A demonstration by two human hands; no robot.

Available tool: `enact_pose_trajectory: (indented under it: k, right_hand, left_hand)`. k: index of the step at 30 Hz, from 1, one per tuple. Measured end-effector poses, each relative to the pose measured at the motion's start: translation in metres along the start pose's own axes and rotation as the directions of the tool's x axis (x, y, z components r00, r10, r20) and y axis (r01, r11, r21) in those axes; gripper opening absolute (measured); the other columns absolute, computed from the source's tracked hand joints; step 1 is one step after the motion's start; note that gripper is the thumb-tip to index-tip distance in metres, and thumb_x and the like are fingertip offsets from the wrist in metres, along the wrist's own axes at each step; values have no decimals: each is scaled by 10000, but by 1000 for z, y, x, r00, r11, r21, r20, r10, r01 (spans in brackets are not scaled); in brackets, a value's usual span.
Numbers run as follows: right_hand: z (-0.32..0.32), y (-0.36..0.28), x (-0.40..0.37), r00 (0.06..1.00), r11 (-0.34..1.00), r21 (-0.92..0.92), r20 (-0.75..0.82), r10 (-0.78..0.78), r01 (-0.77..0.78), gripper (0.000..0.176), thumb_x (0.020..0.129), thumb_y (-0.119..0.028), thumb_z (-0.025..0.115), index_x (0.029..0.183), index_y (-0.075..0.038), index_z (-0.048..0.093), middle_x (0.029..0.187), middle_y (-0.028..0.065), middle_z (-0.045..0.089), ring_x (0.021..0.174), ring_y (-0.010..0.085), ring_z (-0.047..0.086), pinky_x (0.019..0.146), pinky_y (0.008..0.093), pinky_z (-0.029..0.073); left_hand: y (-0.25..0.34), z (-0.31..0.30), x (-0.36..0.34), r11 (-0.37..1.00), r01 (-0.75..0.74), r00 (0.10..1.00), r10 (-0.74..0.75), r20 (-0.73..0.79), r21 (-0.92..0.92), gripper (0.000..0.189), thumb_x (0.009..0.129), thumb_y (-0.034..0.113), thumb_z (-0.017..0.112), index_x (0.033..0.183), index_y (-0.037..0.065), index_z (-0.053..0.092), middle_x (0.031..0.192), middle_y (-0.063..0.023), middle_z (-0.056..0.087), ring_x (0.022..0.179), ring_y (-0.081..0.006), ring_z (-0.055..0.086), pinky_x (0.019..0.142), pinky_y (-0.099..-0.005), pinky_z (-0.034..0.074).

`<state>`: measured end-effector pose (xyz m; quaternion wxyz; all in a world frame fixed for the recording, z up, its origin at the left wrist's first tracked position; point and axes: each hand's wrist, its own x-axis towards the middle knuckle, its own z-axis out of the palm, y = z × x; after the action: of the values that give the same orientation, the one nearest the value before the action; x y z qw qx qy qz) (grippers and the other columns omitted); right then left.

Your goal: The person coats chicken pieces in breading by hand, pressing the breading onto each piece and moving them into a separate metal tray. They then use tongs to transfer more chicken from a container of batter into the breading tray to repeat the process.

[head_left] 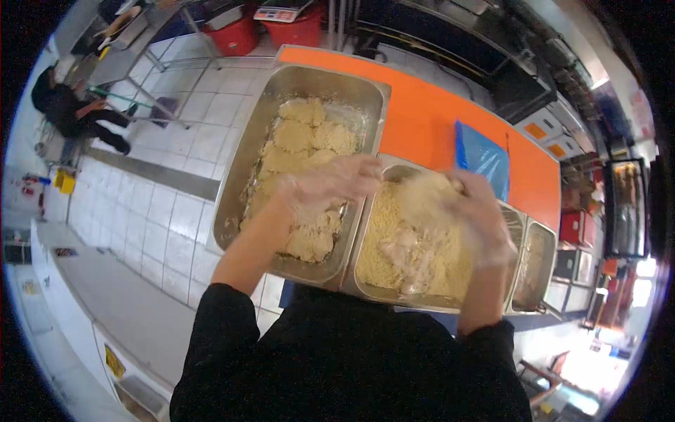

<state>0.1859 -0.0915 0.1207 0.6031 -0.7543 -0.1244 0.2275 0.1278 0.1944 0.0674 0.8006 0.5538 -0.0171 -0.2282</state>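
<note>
Over the middle crumb tray (pixel 373 271), the right hand (pixel 474 214) covers a crumb-coated piece (pixel 422 200), perhaps gripping it; its fingers blur beyond telling. The left hand (pixel 327 181) lies flat, fingers together, above the left tray's (pixel 256 133) breaded pieces (pixel 302 133).

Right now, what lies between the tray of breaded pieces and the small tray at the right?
The crumb tray lies there, in the head view. The right hand is over it.
</note>
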Motion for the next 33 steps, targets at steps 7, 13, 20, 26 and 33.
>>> enact_pose_trajectory:
  k: [7,13,20,26,33]
  right_hand:
    - [119,-14,166,991,989,-147,129,30,-11,438,739,-166,724,1107,25,583,1033,103,598,961,202,564,852,302,443]
    - [136,6,226,975,857,-510,-216,-47,-71,552,744,-366,694,1146,-5,579,1141,188,594,1045,263,573,928,391,418]
    - [122,13,155,858,624,-777,-373,-353,-81,383,773,-349,684,956,-14,646,858,181,656,814,307,637,740,391,495]
    - [22,83,11,760,481,-708,-638,-123,-517,280,824,-325,604,862,-57,672,802,151,662,779,328,640,703,412,494]
    - [-40,238,-124,683,-16,-757,-598,419,-653,283,830,-360,534,954,-156,686,925,87,670,881,289,622,755,410,480]
  left_hand:
    - [41,-137,41,978,100,992,-84,-93,182,631,772,248,692,1305,21,440,1223,-121,526,1112,-224,523,890,-357,462]
    - [9,-211,100,731,77,864,290,-411,678,429,812,199,627,1197,25,551,1168,-136,595,1010,-282,600,866,-370,475]
    - [-18,-205,123,198,205,917,303,-259,959,458,852,292,541,1222,22,533,1326,-188,465,1221,-325,453,1007,-399,383]
    - [-32,-169,130,-257,135,975,-137,-175,957,484,894,310,466,1302,49,467,1373,-179,413,1256,-306,418,1049,-397,352]
    - [-50,-140,87,-449,-60,993,-121,5,892,306,913,236,463,1097,70,643,1361,-174,433,1246,-314,428,1028,-374,380]
